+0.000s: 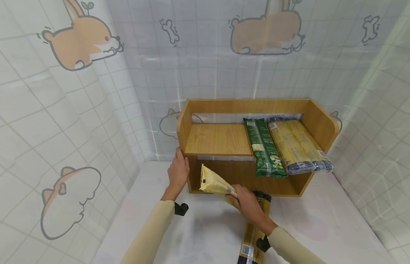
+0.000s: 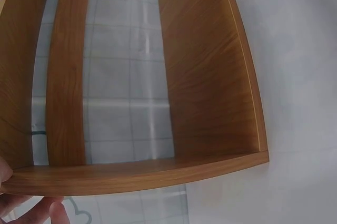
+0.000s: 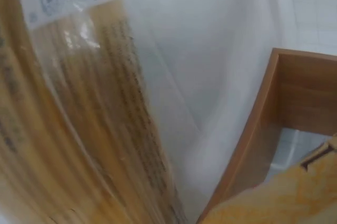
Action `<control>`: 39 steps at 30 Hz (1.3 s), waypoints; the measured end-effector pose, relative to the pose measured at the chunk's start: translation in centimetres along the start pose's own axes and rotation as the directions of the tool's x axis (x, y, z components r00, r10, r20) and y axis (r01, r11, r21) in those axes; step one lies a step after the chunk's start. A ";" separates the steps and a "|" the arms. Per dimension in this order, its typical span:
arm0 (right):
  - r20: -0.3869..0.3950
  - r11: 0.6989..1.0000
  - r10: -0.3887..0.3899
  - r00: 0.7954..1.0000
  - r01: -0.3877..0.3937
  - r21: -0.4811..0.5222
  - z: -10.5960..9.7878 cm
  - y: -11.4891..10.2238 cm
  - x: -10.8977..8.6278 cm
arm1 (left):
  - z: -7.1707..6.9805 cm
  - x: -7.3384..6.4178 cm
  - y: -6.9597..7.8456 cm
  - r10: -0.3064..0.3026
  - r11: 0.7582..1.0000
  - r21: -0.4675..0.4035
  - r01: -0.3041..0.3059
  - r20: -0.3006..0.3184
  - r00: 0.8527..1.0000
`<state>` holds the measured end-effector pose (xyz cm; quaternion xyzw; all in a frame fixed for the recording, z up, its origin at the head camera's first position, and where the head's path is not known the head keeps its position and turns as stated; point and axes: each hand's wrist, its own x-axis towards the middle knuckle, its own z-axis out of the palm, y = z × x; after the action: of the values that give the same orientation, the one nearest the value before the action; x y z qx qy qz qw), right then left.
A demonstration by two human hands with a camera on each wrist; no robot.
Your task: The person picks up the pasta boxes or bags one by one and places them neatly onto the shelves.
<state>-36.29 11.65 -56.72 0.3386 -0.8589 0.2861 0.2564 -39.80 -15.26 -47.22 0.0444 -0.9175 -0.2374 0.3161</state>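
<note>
yellow packet point(image 1: 214, 181) is gripped by the R hand point(image 1: 248, 204), shelf point(image 1: 182, 128) by the L hand point(image 1: 178, 170); prob light w/ slick, crushable wrap (contents hidden tbh), best held mid-length.

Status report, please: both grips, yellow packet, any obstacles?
Left grip holding wooden shelf by left side. Right grip holding yellow packet near lower compartment. Golden packet on table beneath right grip, maybe in the way.

A pale yellow, elongated packet point(image 1: 215, 182) slants in the right hand point(image 1: 247, 204), its free end near the lower tier of an upright, light-brown, two-tier wooden shelf point(image 1: 218, 138), whose left side the left hand point(image 1: 178, 171) holds.
</note>
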 end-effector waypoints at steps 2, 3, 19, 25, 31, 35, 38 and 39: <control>-0.024 1.000 -0.016 1.000 0.016 0.006 0.0 0.0 0.4 | -0.1 0.0 0.0 -0.004 1.000 -0.005 0.004 0.001 1.000; -0.041 0.999 -0.035 0.999 0.035 0.008 0.0 0.0 0.6 | -0.1 0.0 0.0 -0.006 1.000 -0.007 0.006 0.001 1.000; -0.204 0.988 -0.121 0.971 0.139 0.072 -1.4 -1.2 3.8 | 0.4 0.1 -0.1 -0.022 1.000 0.004 0.022 0.019 1.000; -0.216 0.986 -0.119 0.969 0.142 0.093 -1.7 -2.2 5.2 | 0.3 0.0 -0.1 -0.017 1.000 -0.008 0.017 0.003 1.000; -0.259 0.980 -0.098 0.961 0.138 0.142 -2.2 -3.5 6.5 | 0.7 -0.3 -0.4 0.008 1.000 -0.010 -0.008 -0.031 0.999; -0.299 0.975 -0.097 0.949 0.151 0.161 -2.9 -4.2 8.0 | 0.7 -0.2 -0.4 0.001 1.000 -0.022 -0.002 -0.039 0.999; -0.344 0.973 -0.106 0.933 0.169 0.158 -3.5 -4.6 9.2 | 0.6 0.0 -0.2 -0.017 1.000 -0.020 0.017 -0.016 1.000; -0.358 0.972 -0.104 0.928 0.171 0.160 -3.7 -4.7 9.5 | 0.5 0.0 -0.2 -0.023 1.000 -0.017 0.022 -0.009 1.000</control>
<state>-37.98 7.13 -46.55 0.3650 -0.7434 0.4024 0.3902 -40.14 -15.22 -47.68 0.0531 -0.9134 -0.2487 0.3179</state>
